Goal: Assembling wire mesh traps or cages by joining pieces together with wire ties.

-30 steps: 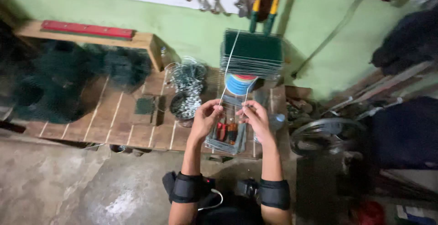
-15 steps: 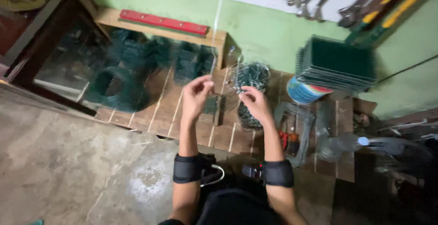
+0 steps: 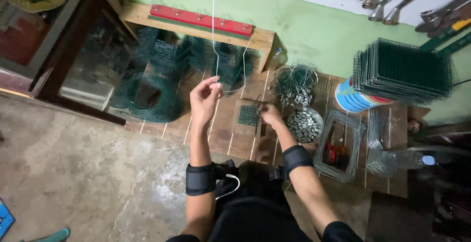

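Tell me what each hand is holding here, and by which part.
Left hand pinches a thin pale wire low on its hanging length, near the bend. Right hand is at the small green mesh piece; whether it grips anything cannot be told.

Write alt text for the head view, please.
Seen from above, a person's left hand pinches a thin white wire while the right hand rests near a small green mesh square on a wooden platform beside green mesh rolls.

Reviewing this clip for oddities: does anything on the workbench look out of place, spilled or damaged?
Nothing stands out. The left hand holds a thin white wire; the right hand rests by a small green mesh piece.
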